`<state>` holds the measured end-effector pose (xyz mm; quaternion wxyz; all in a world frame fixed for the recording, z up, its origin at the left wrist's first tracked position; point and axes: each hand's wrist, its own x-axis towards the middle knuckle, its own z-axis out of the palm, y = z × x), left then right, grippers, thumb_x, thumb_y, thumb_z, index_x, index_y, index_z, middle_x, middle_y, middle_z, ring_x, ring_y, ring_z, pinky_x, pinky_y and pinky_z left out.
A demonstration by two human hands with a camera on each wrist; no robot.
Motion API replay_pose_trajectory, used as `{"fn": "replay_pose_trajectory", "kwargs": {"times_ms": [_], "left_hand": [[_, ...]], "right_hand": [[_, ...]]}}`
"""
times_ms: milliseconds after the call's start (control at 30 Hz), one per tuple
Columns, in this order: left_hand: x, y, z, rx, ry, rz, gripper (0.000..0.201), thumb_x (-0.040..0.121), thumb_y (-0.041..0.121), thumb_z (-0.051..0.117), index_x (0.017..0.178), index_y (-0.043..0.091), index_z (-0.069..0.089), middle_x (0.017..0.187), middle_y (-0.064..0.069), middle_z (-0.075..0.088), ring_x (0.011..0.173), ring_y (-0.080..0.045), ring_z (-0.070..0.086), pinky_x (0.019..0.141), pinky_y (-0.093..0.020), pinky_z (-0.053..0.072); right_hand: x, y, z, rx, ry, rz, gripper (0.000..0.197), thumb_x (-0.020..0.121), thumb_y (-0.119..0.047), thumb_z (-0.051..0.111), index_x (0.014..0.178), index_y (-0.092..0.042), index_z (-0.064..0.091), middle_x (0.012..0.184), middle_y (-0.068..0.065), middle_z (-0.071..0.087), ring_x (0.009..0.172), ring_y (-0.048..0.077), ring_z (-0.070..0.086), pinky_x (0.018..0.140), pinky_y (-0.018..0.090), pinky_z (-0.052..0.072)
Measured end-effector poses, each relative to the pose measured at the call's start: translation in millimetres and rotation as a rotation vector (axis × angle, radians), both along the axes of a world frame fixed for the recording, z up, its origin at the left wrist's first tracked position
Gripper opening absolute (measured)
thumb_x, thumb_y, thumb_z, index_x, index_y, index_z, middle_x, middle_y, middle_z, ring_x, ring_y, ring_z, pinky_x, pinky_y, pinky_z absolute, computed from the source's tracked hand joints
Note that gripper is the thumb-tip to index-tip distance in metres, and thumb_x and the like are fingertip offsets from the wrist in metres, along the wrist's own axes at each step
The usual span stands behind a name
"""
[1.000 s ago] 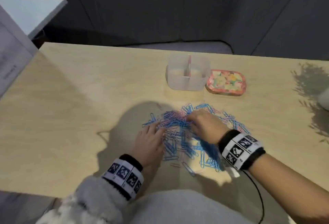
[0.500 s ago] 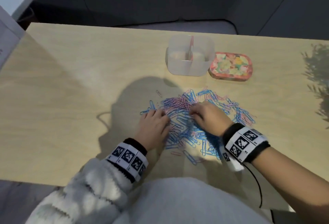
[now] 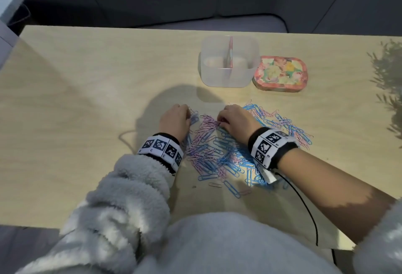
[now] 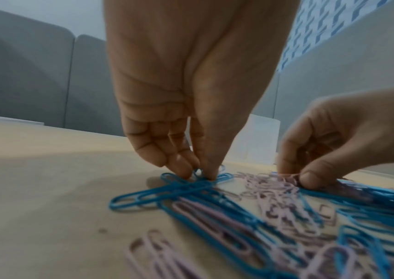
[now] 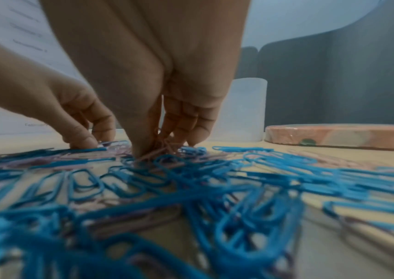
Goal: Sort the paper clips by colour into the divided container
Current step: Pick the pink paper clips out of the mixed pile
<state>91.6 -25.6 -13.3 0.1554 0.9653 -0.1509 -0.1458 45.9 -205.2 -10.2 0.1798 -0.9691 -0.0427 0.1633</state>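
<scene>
The left hand (image 4: pixel 191 105) is pinching blue clips (image 4: pixel 167 190) at the heap's far left edge; the right hand (image 3: pixel 236 121) is pinching pink clips (image 3: pixel 208 121) mid-heap on the desk (image 3: pixel 87 99). The container (image 3: pixel 228 78) is sitting straight beyond the right hand, nearer it than the left

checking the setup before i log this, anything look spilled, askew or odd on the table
Only the expected mess: blue and pink paper clips lie mixed in a loose heap on the table, with a few strays at the near edge. The divided container stands upright, the floral tin flat beside it. Nothing looks damaged.
</scene>
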Motion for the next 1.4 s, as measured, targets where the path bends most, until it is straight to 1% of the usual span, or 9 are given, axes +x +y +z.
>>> {"fn": "replay_pose_trajectory", "kwargs": {"times_ms": [167,333,467,633,833,967,1200,1300,1400], "left_hand": [[-2.0,-1.9,0.9,0.029,-0.179,-0.114,0.025,0.09,0.021,0.049,0.112,0.012,0.055,0.116,-0.01,0.056,0.106,-0.029,0.049,0.089,-0.04,0.043],[0.3,-24.7,0.8,-0.004,-0.014,-0.34,0.042,0.084,0.035,0.06,0.122,0.017,0.055,0.122,-0.007,0.055,0.111,-0.028,0.048,0.094,-0.041,0.04],[1.2,-28.3,-0.5,-0.056,0.025,-0.334,0.027,0.083,0.018,0.063,0.109,0.01,0.062,0.11,-0.013,0.058,0.103,-0.032,0.054,0.088,-0.042,0.043],[-1.0,-25.0,-1.6,-0.054,0.064,-0.267,0.017,0.088,0.014,0.055,0.102,0.006,0.06,0.107,-0.014,0.058,0.102,-0.031,0.054,0.084,-0.037,0.041],[-2.4,-26.2,-1.4,-0.065,0.042,-0.256,0.014,0.091,0.012,0.05,0.1,0.004,0.057,0.107,-0.014,0.058,0.1,-0.03,0.052,0.083,-0.037,0.04],[7.0,-31.0,11.6,-0.125,0.051,-0.243,0.013,0.09,0.014,0.052,0.099,0.006,0.057,0.103,-0.013,0.062,0.095,-0.03,0.057,0.08,-0.037,0.043],[68.6,-62.0,73.7,-0.484,-0.161,-0.073,0.011,0.084,0.005,0.055,0.09,0.005,0.064,0.093,-0.012,0.066,0.079,-0.02,0.057,0.079,-0.034,0.049],[90.7,-79.1,80.8,-0.327,-0.157,-0.108,0.016,0.086,0.015,0.057,0.093,0.008,0.068,0.096,-0.011,0.07,0.087,-0.024,0.061,0.083,-0.032,0.047],[96.2,-88.3,74.7,-0.124,-0.138,-0.195,0.022,0.092,0.019,0.048,0.091,0.01,0.068,0.099,-0.015,0.067,0.094,-0.029,0.06,0.09,-0.034,0.047]], "right_hand": [[-3.8,-11.7,4.0,0.226,-0.076,-0.175,0.014,0.086,-0.013,0.059,0.092,-0.007,0.07,0.098,0.011,0.071,0.095,0.028,0.062,0.083,0.035,0.048],[2.5,-22.8,21.0,0.519,-0.061,-0.419,0.009,0.082,-0.012,0.066,0.086,-0.005,0.07,0.092,0.018,0.072,0.081,0.034,0.065,0.079,0.037,0.055],[18.7,-25.6,51.5,0.789,0.048,-0.545,0.013,0.085,-0.005,0.062,0.093,0.005,0.064,0.07,0.012,0.061,0.049,0.009,0.055,0.045,0.014,0.047],[64.8,-25.2,84.0,1.004,0.084,-0.686,0.016,0.087,0.002,0.058,0.071,-0.003,0.058,0.047,0.001,0.06,0.037,0.005,0.057,0.042,0.019,0.053],[112.7,-19.9,92.0,0.893,0.033,-0.735,0.02,0.09,0.0,0.051,0.072,-0.005,0.057,0.071,0.009,0.056,0.057,0.017,0.057,0.052,0.021,0.055],[116.2,-19.2,91.7,0.828,0.055,-0.718,0.024,0.09,0.002,0.042,0.106,0.013,0.056,0.07,0.005,0.049,0.059,0.013,0.049,0.053,0.019,0.045],[60.4,-36.4,86.7,0.992,-0.125,-0.751,0.026,0.09,0.007,0.035,0.082,-0.003,0.058,0.07,0.011,0.06,0.051,0.018,0.061,0.055,0.023,0.056],[31.9,-41.7,55.9,0.844,-0.027,-0.685,0.03,0.091,0.006,0.036,0.073,-0.009,0.054,0.066,0.012,0.061,0.038,0.01,0.057,0.042,0.023,0.05],[14.8,-44.3,23.0,0.597,0.024,-0.602,0.033,0.089,0.002,0.044,0.063,-0.015,0.056,0.086,0.022,0.068,0.057,0.019,0.062,0.051,0.025,0.052]]}}
